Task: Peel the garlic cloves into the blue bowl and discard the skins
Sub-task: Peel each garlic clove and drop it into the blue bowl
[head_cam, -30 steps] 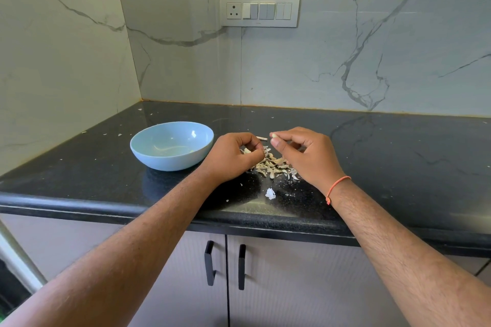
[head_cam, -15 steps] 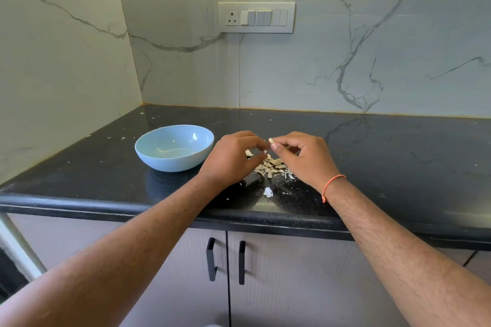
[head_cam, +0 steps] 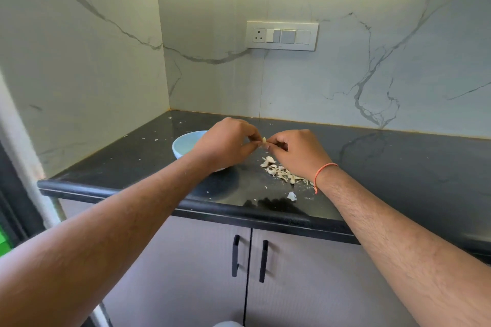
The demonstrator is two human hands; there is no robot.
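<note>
Marble-veined wall panels back a black counter [head_cam: 398,167], with a switch plate [head_cam: 282,36] on the wall at 12 o'clock and two cabinet handles [head_cam: 249,260] below the counter edge at 6 o'clock. I see both forearms reaching in from 7 and 5 o'clock and meeting above the counter near its middle. My left hand [head_cam: 225,145] and right hand [head_cam: 297,151] are each narrowed to a pinch on one small pale garlic clove [head_cam: 264,140], held in the air between the fingertips; whether any skin clings to it is too small to tell. The blue bowl [head_cam: 183,145] sits on the counter at 9 o'clock from the clove, partly hidden behind the left hand, and I cannot see what it holds. A pile of skins [head_cam: 281,171] lies on the counter at 5 o'clock from the clove, under the right wrist with its orange thread [head_cam: 322,171], and one loose flake [head_cam: 291,195] lies nearer the counter edge.

I judge the step in hand to be stripping this clove. To do it well, I would steady the clove with one hand, pick at a loose edge of skin with the other thumbnail, and pull along its length, not across. The work should stay over the pile so scraps fall there, and only the bare clove should travel toward 9 o'clock into the bowl.
</note>
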